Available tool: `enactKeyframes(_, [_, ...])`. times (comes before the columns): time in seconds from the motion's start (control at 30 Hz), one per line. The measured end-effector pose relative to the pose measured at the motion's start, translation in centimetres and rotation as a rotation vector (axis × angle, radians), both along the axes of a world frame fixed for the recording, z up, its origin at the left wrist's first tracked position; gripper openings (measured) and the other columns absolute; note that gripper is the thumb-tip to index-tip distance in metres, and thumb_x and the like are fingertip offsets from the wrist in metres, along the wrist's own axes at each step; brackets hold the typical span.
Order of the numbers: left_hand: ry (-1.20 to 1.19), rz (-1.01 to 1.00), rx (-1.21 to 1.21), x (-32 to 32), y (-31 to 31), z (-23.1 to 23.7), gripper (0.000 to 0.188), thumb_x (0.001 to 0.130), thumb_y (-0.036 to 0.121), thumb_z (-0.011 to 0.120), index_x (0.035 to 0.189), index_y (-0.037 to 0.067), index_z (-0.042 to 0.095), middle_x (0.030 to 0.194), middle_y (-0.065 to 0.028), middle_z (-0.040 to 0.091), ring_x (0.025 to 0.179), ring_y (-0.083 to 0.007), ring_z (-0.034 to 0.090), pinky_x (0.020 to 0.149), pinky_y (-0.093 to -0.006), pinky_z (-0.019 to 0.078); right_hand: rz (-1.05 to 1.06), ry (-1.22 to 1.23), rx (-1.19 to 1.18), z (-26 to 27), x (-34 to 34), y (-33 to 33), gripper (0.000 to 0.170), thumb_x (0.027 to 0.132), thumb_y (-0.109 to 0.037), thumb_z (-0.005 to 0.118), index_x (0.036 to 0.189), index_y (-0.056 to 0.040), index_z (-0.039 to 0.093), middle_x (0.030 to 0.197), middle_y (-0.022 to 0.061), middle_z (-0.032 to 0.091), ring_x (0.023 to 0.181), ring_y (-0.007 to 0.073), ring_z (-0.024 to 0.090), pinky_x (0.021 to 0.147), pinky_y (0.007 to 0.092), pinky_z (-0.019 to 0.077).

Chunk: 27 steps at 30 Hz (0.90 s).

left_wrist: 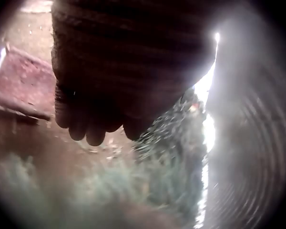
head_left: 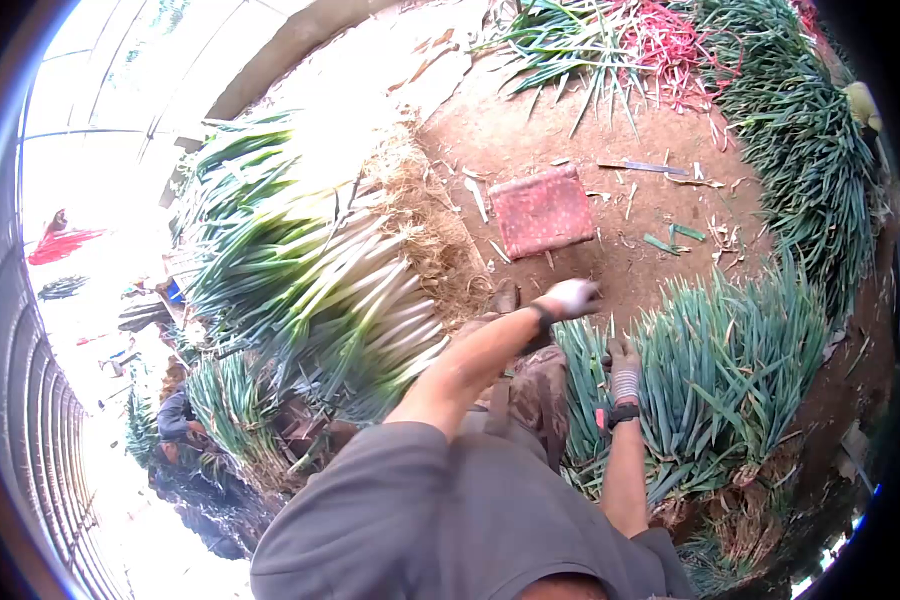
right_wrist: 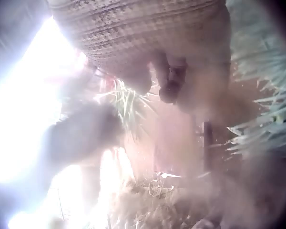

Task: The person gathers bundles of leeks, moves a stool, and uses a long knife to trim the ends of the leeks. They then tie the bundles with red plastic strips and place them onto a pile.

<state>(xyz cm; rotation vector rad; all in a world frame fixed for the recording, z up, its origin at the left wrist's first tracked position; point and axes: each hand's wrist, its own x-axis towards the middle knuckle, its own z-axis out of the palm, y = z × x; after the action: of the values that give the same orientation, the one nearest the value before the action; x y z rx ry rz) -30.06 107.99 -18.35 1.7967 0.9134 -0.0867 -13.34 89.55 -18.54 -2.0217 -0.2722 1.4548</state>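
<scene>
**Green onions (head_left: 730,350) in a dense clump, near side of the red-covered stool (head_left: 542,212)**

Both hands wear knitted gloves. Left hand (head_left: 572,297) hangs just to the near side of the stool, its fingers loosely extended and nothing visible in them. Right hand (head_left: 623,365) is farther from the stool, near and to its right, at the clump's edge with its fingers among or just beside the leaves; its fingertips bend inward in the wrist view, but blur and the angle hide whether they hold anything.

The clump spreads to the right of the stool and on its near side. Its long axis runs roughly away from the person, leaf tips toward the far side and root ends nearer; how far it leans, I cannot tell. A single stalk should be light, with limp leaves that crease easily and a firmer, perhaps slippery base; a whole bundle would likely weigh a fair bit. The lower stems look the safest place to grip.

Left of the stool lies a broad pile of long leeks (head_left: 310,270), pale shanks toward the stool, green leaves away from it. Beyond the stool to the right are a long flat metal strip (head_left: 642,167), possibly a blade, and a tangle of red ties (head_left: 670,48).
</scene>
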Motion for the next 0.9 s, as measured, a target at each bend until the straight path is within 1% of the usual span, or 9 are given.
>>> enactKeyframes(0.13, [0.527, -0.025, -0.126, -13.5, -1.1, -0.5, 0.051, 0.083, 0.049, 0.065, 0.11, 0.006, 0.063, 0.109, -0.0194, 0.066, 0.104, -0.0367, 0.062, 0.089, -0.0463, 0.0489, -0.06, 0.198, -0.029, -7.7, 0.2, 0.1, 0.037, 0.094, -0.037, 0.061, 0.112, -0.0045, 0.06, 0.091, 0.0044, 0.065, 0.066, 0.0145, 0.063, 0.057, 0.0316, 0.0515])
enactKeyframes(0.23, [0.668, 0.02, -0.021, -21.7, -2.0, -2.6, 0.07, 0.08, 0.059, 0.064, 0.126, 0.008, 0.054, 0.11, -0.0224, 0.064, 0.104, -0.0398, 0.061, 0.088, -0.0495, 0.0483, -0.182, 0.349, -0.091, -10.5, -0.4, 0.7, 0.042, 0.093, -0.032, 0.063, 0.123, -0.0017, 0.059, 0.105, 0.0076, 0.065, 0.079, 0.017, 0.065, 0.064, 0.0302, 0.0532])
enactKeyframes(0.37, [0.713, -0.071, -0.116, -22.8, -0.4, -3.3, 0.077, 0.081, 0.058, 0.066, 0.13, 0.004, 0.045, 0.123, -0.0313, 0.054, 0.108, -0.0478, 0.057, 0.092, -0.0512, 0.047, -0.022, 0.228, -0.21, -17.2, -0.5, 4.7, 0.044, 0.09, -0.024, 0.069, 0.128, -0.0038, 0.058, 0.104, 0.0066, 0.065, 0.077, 0.0134, 0.064, 0.065, 0.0267, 0.052])
enactKeyframes(0.47, [0.625, -0.057, -0.337, -20.6, 0.0, -8.4, 0.102, 0.076, 0.064, 0.068, 0.143, -0.005, 0.032, 0.134, -0.034, 0.047, 0.117, -0.0478, 0.053, 0.099, -0.0448, 0.0454, -0.032, 0.15, 0.058, -18.3, -1.3, 8.3, 0.029, 0.089, -0.023, 0.071, 0.112, -0.0064, 0.063, 0.088, 0.0, 0.063, 0.069, 0.0076, 0.057, 0.061, 0.0234, 0.0467])
enactKeyframes(0.57, [0.638, 0.05, -0.117, -20.4, -3.3, -16.3, 0.089, 0.077, 0.052, 0.072, 0.139, -0.003, 0.039, 0.128, -0.0322, 0.052, 0.113, -0.0478, 0.054, 0.095, -0.0469, 0.0474, -0.127, 0.348, 0.102, -25.1, -2.0, 10.2, 0.019, 0.089, -0.025, 0.072, 0.095, -0.0099, 0.062, 0.075, -0.0055, 0.057, 0.064, 0.0043, 0.05, 0.057, 0.0224, 0.0419])
enactKeyframes(0.7, [0.83, 0.009, -0.076, -20.1, -2.6, -16.5, 0.053, 0.082, 0.044, 0.069, 0.121, 0.009, 0.059, 0.122, -0.0208, 0.057, 0.108, -0.0409, 0.057, 0.091, -0.0484, 0.0478, -0.115, 0.371, -0.035, -33.5, -4.3, 14.6, 0.029, 0.087, -0.028, 0.074, 0.096, -0.0082, 0.055, 0.082, -0.0014, 0.054, 0.069, 0.0111, 0.048, 0.067, 0.0295, 0.0462])
enactKeyframes(0.73, [0.812, 0.041, -0.03, -21.4, -3.0, -16.9, 0.049, 0.082, 0.044, 0.069, 0.116, 0.01, 0.061, 0.117, -0.0191, 0.058, 0.104, -0.0394, 0.058, 0.086, -0.0476, 0.0485, -0.153, 0.422, -0.249, -32.9, -5.4, 17.4, 0.049, 0.082, -0.038, 0.078, 0.11, -0.0065, 0.052, 0.084, -0.0003, 0.048, 0.073, 0.0105, 0.044, 0.072, 0.0342, 0.0461])
enactKeyframes(0.8, [0.783, 0.081, -0.08, -23.2, -2.9, -17.2, 0.05, 0.081, 0.047, 0.069, 0.115, 0.01, 0.062, 0.116, -0.018, 0.059, 0.1, -0.0389, 0.059, 0.085, -0.047, 0.0486, -0.352, 0.369, -0.226, -42.9, -9.7, 18.1, 0.075, 0.076, -0.044, 0.082, 0.129, -0.0019, 0.048, 0.106, 0.0053, 0.055, 0.09, 0.0161, 0.05, 0.085, 0.0364, 0.0454])
enactKeyframes(0.9, [0.872, -0.026, -0.09, -23.5, -2.8, -17.6, 0.049, 0.081, 0.045, 0.066, 0.115, 0.01, 0.061, 0.11, -0.0153, 0.06, 0.096, -0.0335, 0.062, 0.082, -0.0433, 0.0474, -0.649, 0.299, -0.065, -46.0, -14.2, 22.2, 0.083, 0.074, -0.036, 0.083, 0.138, -0.0002, 0.043, 0.131, 0.0111, 0.054, 0.111, 0.0225, 0.053, 0.097, 0.0389, 0.0436])
